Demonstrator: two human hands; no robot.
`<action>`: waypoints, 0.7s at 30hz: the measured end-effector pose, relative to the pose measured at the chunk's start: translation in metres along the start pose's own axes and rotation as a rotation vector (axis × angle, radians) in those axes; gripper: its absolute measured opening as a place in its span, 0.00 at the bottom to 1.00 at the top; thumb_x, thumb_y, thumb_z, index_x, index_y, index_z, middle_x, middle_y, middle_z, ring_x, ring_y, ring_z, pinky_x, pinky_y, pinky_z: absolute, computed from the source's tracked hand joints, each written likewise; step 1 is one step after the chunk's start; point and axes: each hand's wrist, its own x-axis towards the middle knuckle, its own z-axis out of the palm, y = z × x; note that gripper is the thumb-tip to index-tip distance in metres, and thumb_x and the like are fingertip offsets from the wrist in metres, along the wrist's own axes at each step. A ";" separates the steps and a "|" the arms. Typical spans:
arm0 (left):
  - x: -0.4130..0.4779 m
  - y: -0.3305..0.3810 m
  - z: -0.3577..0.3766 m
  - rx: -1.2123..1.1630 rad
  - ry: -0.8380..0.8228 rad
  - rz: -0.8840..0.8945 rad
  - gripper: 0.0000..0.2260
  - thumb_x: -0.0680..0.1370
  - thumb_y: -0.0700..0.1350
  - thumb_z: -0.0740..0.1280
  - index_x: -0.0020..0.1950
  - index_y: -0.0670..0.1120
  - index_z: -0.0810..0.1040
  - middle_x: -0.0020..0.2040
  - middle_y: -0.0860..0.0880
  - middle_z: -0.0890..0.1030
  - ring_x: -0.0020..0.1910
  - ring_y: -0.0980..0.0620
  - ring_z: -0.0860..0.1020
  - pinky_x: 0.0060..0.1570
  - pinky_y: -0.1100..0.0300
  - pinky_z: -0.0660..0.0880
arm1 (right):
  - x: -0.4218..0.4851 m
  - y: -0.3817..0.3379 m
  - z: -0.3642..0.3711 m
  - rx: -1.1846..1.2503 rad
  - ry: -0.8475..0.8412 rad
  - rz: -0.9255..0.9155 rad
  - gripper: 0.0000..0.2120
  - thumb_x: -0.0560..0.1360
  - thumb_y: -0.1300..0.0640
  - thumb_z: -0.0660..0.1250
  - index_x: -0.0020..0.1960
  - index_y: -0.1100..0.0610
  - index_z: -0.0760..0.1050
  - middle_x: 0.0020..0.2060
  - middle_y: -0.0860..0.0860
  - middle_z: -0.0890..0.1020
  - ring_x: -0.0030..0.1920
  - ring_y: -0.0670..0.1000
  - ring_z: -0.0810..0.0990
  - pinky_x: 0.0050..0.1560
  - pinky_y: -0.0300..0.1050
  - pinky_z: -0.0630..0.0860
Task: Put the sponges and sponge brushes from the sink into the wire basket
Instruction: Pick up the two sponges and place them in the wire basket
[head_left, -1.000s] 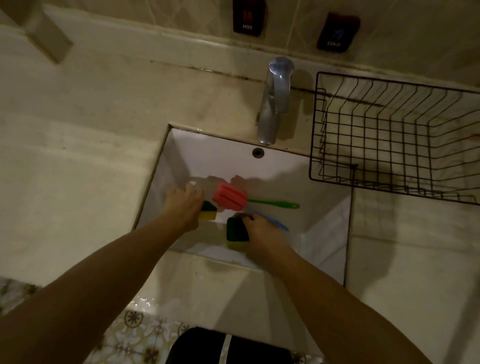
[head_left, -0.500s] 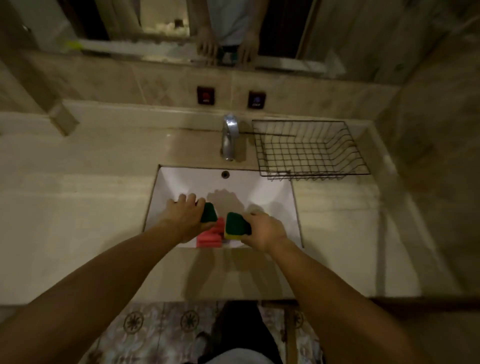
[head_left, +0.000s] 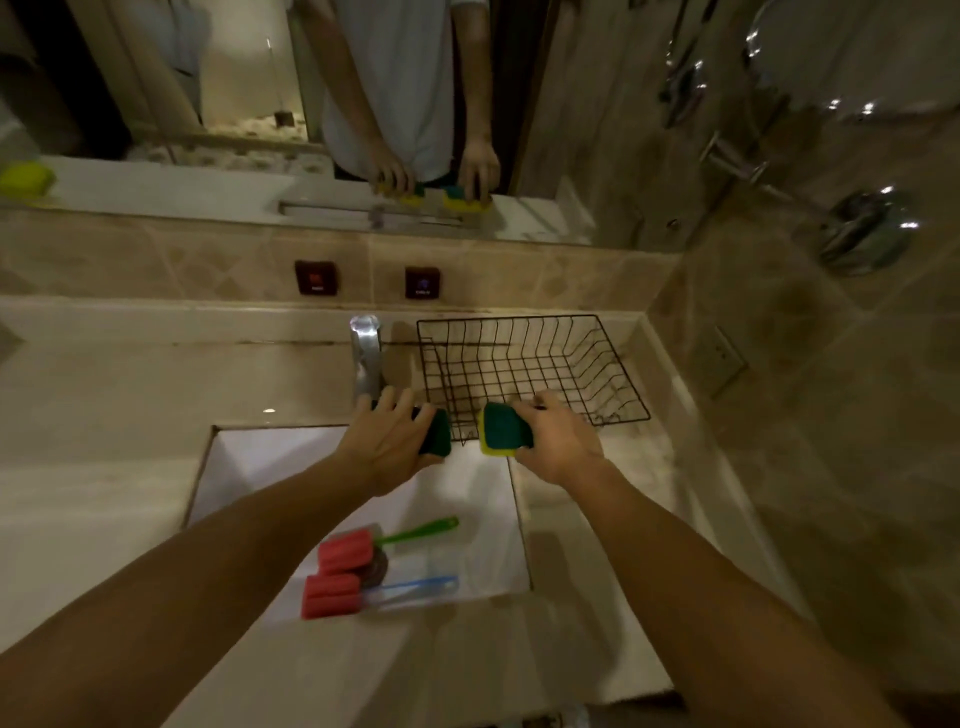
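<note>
My left hand (head_left: 387, 439) grips a green sponge (head_left: 436, 434) above the far edge of the white sink (head_left: 249, 462). Beside it, my right hand (head_left: 558, 434) holds a green and yellow sponge (head_left: 501, 428) at the near rim of the black wire basket (head_left: 524, 364). The basket stands on the counter right of the tap and holds nothing that I can see. Two sponge brushes lie in the sink near me: one with a red head and green handle (head_left: 348, 551), one with a red head and blue handle (head_left: 332, 595).
A chrome tap (head_left: 366, 358) stands behind the sink, left of the basket. Hot and cold switches (head_left: 315, 278) sit on the tiled wall below a mirror. A yellow-green sponge (head_left: 26, 179) shows at far left in the mirror area. Beige counter runs on both sides.
Both hands have lifted out of the sink with their sponges and moved up and right to the basket's near rim. The two red sponge brushes stay in the sink.
</note>
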 end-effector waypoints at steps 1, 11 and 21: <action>0.012 0.002 0.000 -0.007 -0.006 -0.013 0.32 0.74 0.67 0.57 0.71 0.48 0.63 0.64 0.42 0.71 0.59 0.42 0.70 0.58 0.43 0.70 | 0.016 0.011 -0.003 0.007 -0.004 0.006 0.31 0.69 0.50 0.71 0.70 0.45 0.65 0.62 0.53 0.71 0.55 0.57 0.77 0.49 0.53 0.80; 0.113 0.006 0.032 -0.184 0.004 -0.238 0.31 0.73 0.68 0.58 0.70 0.51 0.63 0.66 0.45 0.71 0.64 0.43 0.69 0.61 0.46 0.70 | 0.185 0.051 0.033 0.046 -0.157 -0.114 0.23 0.69 0.46 0.71 0.61 0.51 0.73 0.57 0.55 0.76 0.56 0.58 0.78 0.52 0.51 0.78; 0.128 0.011 0.055 -0.253 0.037 -0.339 0.33 0.67 0.69 0.62 0.64 0.50 0.71 0.57 0.46 0.76 0.53 0.47 0.72 0.49 0.52 0.72 | 0.250 0.025 0.071 0.110 -0.208 -0.180 0.17 0.75 0.61 0.64 0.64 0.55 0.72 0.66 0.56 0.70 0.63 0.59 0.70 0.52 0.48 0.76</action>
